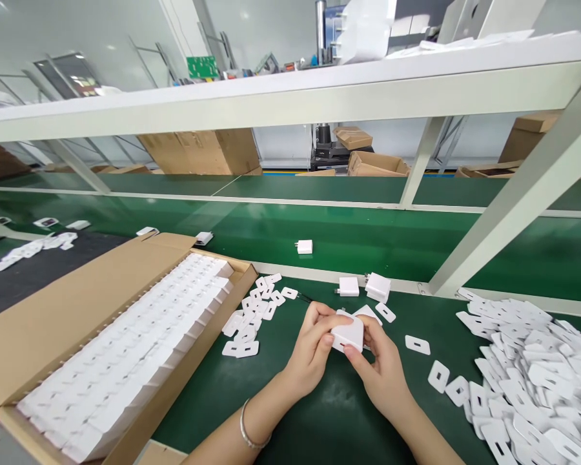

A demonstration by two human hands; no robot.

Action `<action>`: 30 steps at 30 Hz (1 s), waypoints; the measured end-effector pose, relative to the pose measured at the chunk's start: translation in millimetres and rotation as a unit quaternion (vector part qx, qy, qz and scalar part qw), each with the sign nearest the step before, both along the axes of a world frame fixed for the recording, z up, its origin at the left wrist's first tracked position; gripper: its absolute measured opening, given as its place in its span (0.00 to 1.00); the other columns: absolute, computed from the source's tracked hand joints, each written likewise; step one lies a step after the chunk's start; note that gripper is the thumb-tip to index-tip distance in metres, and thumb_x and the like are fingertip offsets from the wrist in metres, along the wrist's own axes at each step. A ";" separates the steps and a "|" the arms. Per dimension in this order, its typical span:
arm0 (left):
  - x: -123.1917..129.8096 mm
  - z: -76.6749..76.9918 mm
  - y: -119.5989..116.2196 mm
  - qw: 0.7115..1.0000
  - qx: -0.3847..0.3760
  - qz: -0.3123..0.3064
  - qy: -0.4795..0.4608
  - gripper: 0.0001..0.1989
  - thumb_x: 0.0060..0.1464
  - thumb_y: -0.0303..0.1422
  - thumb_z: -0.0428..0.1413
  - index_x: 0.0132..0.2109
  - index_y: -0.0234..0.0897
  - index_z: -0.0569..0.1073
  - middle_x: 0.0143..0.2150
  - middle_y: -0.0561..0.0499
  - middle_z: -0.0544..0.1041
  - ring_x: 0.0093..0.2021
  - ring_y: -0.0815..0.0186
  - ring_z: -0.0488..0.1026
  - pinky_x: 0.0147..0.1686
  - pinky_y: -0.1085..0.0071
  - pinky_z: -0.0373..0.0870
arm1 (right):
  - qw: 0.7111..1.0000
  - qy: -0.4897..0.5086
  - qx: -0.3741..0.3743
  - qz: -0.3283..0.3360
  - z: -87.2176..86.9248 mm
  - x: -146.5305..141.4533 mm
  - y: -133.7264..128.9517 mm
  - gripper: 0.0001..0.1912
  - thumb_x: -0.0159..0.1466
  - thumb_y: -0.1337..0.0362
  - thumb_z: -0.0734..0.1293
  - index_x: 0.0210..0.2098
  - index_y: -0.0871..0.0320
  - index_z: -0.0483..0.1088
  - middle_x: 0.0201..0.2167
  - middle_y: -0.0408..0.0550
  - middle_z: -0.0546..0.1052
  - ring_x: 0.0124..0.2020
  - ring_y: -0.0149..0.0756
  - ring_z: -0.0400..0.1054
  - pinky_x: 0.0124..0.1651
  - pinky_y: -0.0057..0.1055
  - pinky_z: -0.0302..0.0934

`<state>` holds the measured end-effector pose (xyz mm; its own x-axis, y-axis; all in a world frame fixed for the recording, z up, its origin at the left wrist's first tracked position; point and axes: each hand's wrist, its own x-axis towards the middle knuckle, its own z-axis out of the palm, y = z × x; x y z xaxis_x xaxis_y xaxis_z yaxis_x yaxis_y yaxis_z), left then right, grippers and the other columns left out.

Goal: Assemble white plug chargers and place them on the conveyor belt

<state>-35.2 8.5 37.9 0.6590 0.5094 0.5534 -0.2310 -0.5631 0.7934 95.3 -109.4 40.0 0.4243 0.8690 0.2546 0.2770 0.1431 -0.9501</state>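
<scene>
Both of my hands hold a white plug-in charger (pixel 348 333) above the green bench. My left hand (pixel 310 352) grips its left side, with fingers on top and the thumb at the near face. My right hand (pixel 380 365) closes on the right side, its thumb at the lower edge. A small dark slot shows in the near face. Thin dark tips (pixel 304 297) stick out past my left fingers; what they belong to is hidden. Just beyond my hands lie more white chargers (pixel 348 287) and a loose white faceplate (pixel 385 312) with a slot.
At left, an open cardboard box (pixel 244 287) holds rows of white chargers. Small white plates (pixel 254 316) lie beside it, and a large heap of plates (pixel 537 374) covers the right. One charger (pixel 305 247) rests on the green belt. A shelf beam (pixel 290 97) crosses above.
</scene>
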 end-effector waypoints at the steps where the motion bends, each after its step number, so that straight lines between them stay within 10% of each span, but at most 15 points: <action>1: 0.1 -0.3 0.2 1.000 0.008 0.003 -0.003 0.21 0.75 0.46 0.42 0.59 0.48 0.76 0.48 0.46 0.64 0.48 0.61 0.68 0.46 0.66 0.71 | 1.000 -0.002 0.002 0.000 0.7 -0.1 0.1 0.14 0.71 0.51 0.68 0.50 0.52 0.69 0.40 0.45 0.74 0.38 0.38 0.70 0.40 0.33 0.65; 9: 3.3 -3.6 -10.9 0.995 0.078 0.065 -0.021 0.17 0.75 0.41 0.45 0.56 0.45 0.76 0.47 0.47 0.63 0.45 0.62 0.68 0.45 0.65 0.70 | 0.998 -0.059 0.024 -0.024 5.4 -1.1 3.7 0.12 0.72 0.52 0.66 0.48 0.52 0.70 0.39 0.43 0.76 0.36 0.36 0.69 0.39 0.32 0.64; 19: 6.1 -11.3 -9.5 0.999 -0.005 -0.034 0.037 0.30 0.73 0.54 0.36 0.67 0.44 0.67 0.53 0.43 0.64 0.51 0.56 0.67 0.49 0.59 0.70 | 0.984 -0.146 0.019 -0.103 9.8 -1.9 0.1 0.13 0.68 0.51 0.69 0.37 0.53 0.67 0.31 0.43 0.73 0.30 0.37 0.67 0.33 0.33 0.61; 30: 9.5 -17.0 -4.0 1.000 -0.029 0.012 -0.001 0.24 0.74 0.50 0.42 0.61 0.42 0.71 0.50 0.44 0.70 0.48 0.58 0.70 0.47 0.63 0.69 | 0.997 -0.071 -0.029 -0.031 2.4 -4.7 1.9 0.16 0.72 0.50 0.66 0.53 0.51 0.68 0.43 0.46 0.74 0.42 0.40 0.68 0.44 0.36 0.65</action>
